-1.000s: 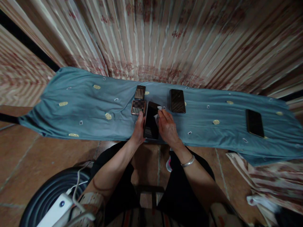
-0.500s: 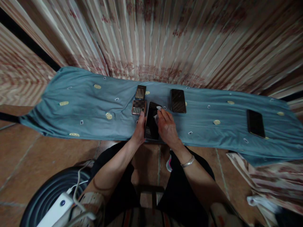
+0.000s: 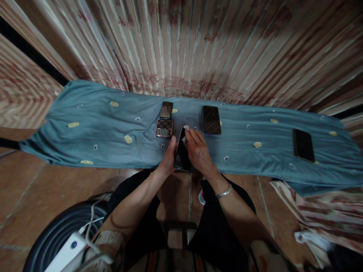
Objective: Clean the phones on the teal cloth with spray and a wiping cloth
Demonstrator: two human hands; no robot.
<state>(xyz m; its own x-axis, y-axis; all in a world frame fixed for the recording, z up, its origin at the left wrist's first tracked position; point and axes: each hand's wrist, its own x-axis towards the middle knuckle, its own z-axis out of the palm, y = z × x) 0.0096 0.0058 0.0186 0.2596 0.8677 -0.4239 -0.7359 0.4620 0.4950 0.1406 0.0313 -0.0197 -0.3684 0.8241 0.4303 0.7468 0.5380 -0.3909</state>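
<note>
My left hand point(image 3: 169, 155) grips the left edge of a black phone point(image 3: 180, 155), which is tilted up on its side above the near edge of a blue-green cloth point(image 3: 99, 128). My right hand point(image 3: 198, 150) pinches a small white wipe point(image 3: 185, 133) against the upper part of the phone's screen. Just left of the phone lie a checkered phone point(image 3: 164, 128) and a small brown phone point(image 3: 166, 110). To the right lies another dark phone point(image 3: 211, 119).
A further black phone point(image 3: 303, 145) lies far right on the cloth. Striped curtains point(image 3: 198, 45) hang behind. A dark round tyre point(image 3: 48, 234) with a white charger and cable point(image 3: 70, 249) sits at bottom left on the tiled floor. Patterned fabric point(image 3: 317, 211) lies at bottom right.
The black phone has tilted further onto its edge, so its screen looks narrower. My right hand with the wipe has shifted slightly left along the screen.
</note>
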